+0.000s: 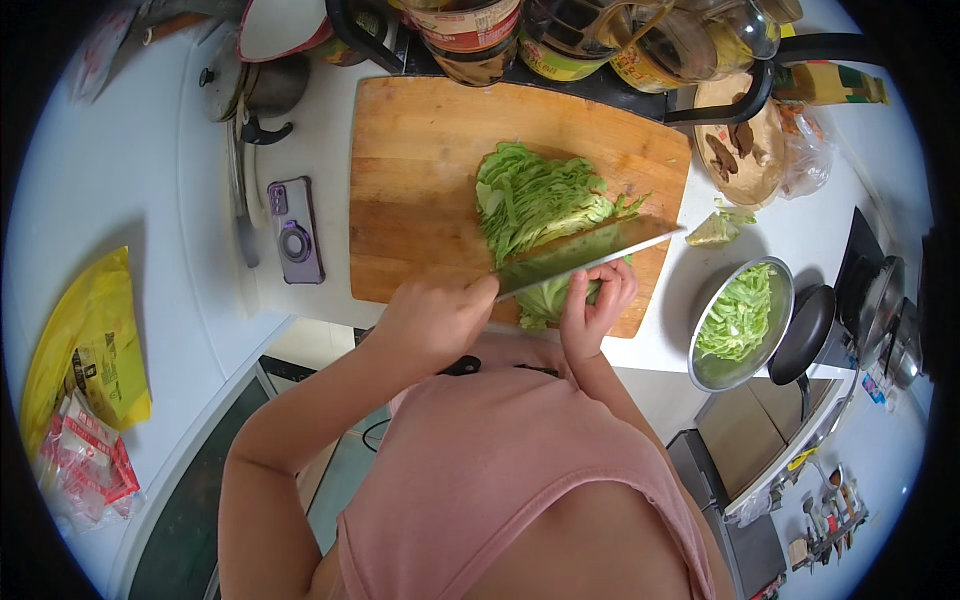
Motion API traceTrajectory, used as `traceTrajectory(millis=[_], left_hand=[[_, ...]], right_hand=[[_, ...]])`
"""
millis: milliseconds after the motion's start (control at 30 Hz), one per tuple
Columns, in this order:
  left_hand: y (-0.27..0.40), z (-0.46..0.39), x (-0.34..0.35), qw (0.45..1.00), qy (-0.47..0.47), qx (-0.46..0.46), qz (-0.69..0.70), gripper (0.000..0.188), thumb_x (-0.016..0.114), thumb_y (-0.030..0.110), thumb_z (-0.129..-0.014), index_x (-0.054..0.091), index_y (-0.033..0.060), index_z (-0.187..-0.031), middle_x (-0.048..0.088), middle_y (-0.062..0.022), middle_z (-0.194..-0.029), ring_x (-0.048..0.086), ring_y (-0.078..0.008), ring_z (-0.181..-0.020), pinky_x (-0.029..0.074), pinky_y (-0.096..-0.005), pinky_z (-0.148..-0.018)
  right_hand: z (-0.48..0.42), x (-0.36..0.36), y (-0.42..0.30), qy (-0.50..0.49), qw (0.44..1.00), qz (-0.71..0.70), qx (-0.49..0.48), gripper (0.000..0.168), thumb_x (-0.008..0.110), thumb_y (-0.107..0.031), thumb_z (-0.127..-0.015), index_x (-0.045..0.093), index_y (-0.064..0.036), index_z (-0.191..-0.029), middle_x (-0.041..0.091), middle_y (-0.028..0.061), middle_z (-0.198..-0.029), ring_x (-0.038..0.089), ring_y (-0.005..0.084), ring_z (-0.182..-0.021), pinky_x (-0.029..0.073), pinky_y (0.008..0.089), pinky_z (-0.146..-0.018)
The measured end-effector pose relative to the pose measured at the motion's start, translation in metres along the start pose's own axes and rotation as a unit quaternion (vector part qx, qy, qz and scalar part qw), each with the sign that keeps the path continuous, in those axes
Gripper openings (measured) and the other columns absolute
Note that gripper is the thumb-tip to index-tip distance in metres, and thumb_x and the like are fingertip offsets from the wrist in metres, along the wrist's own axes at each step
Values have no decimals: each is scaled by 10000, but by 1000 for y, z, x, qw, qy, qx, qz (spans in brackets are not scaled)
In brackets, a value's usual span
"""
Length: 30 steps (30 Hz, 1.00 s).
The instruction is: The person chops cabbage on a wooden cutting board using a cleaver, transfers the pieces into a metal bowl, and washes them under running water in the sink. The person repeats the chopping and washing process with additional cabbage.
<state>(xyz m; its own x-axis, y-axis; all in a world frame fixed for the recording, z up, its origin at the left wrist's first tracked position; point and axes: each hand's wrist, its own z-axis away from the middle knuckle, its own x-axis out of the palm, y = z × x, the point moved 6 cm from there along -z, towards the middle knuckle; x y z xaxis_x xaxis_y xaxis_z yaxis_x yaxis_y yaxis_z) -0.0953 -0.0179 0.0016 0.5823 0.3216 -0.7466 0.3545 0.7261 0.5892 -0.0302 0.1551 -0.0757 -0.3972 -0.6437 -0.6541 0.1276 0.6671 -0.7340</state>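
My left hand grips the handle of a broad-bladed kitchen knife, whose blade slants up to the right over green cabbage. Shredded cabbage lies in a mound beyond the blade, on a wooden cutting board. On the near side of the blade, my right hand holds an uncut piece of cabbage by its right end, fingertips close to the blade. The blade hides part of the cabbage between the two portions.
Right of the board are a metal bowl of shredded cabbage, cabbage scraps, a black pan and a round tray. A black rack with bottles and jars borders the far side. A phone and a lidded pot stand left.
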Motion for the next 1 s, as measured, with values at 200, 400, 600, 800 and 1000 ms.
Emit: traceTrajectory(millis=[200, 400, 600, 800, 1000], left_hand=[[13, 23, -10, 999, -50, -14, 12, 126, 530, 129, -795, 465, 57, -713, 533, -140, -578, 539, -327, -521, 425, -414, -446], [16, -10, 18, 997, -81, -12, 4, 71, 513, 87, -762, 461, 43, -743, 540, -151, -580, 561, -333, -536, 434, -424, -440], [-5, 15, 26, 994, -98, -41, 16, 100, 491, 139, -809, 472, 41, -800, 557, -175, -600, 565, -352, -539, 442, -451, -464], [-12, -26, 60, 998, -39, -40, 13, 144, 501, 182, -840, 489, 48, -788, 556, -167, -563, 571, -336, -517, 440, -450, -456], [-27, -17, 21, 995, 66, -68, -32, 193, 525, 203, -855, 494, 48, -744, 535, -140, -536, 548, -299, -483, 436, -410, -445]], right_hand=[[1, 1, 2, -7, 999, 28, -28, 281, 532, -143, -774, 504, -13, -1021, 447, 163, -1083, 374, 331, -1031, 265, 443, -908], [1, 1, 4, -13, 1000, 20, -18, 231, 541, -129, -774, 509, -26, -978, 458, 146, -1071, 384, 322, -1033, 274, 434, -900], [3, 2, 1, -5, 1000, -3, 6, 126, 583, -123, -768, 508, -66, -851, 469, 122, -1045, 394, 298, -1024, 275, 412, -895], [0, 0, 0, 3, 1000, -10, 6, 114, 587, -137, -794, 498, -72, -822, 462, 109, -995, 397, 280, -985, 276, 399, -883], [-7, 1, -3, -15, 1000, -1, -2, 163, 607, -150, -789, 492, -59, -859, 451, 125, -1023, 380, 295, -1004, 273, 403, -889]])
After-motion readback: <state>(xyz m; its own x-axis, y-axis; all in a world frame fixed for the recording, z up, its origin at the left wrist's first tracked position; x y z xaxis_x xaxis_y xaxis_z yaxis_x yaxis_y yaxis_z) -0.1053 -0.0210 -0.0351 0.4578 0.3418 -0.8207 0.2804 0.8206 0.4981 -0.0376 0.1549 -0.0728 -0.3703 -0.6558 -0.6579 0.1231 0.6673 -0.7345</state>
